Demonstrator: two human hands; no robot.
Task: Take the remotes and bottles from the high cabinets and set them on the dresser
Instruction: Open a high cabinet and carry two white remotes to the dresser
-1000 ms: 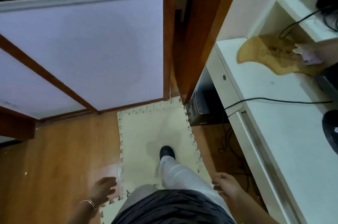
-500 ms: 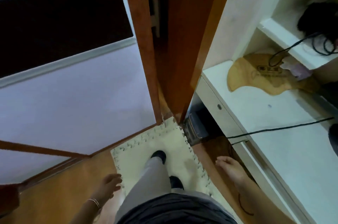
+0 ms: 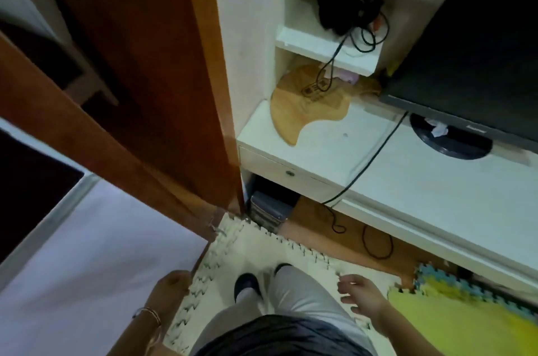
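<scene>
Compared with the earlier frames, the view has swung right: the white dresser (image 3: 320, 149) now fills the right half, with a black monitor (image 3: 471, 58) newly in sight on it. Left hand (image 3: 171, 285): low at near left, fingers loosely curled, holding nothing. Right hand (image 3: 361, 294): low at near right, fingers relaxed and spread, empty. A wooden board (image 3: 305, 105) lies on the dresser's left end; a black cable (image 3: 369, 160) crosses its top.

Wood floor (image 3: 350, 235), cream foam mat (image 3: 256, 251), yellow mat (image 3: 454, 320); brown wooden panel (image 3: 151, 64).
</scene>
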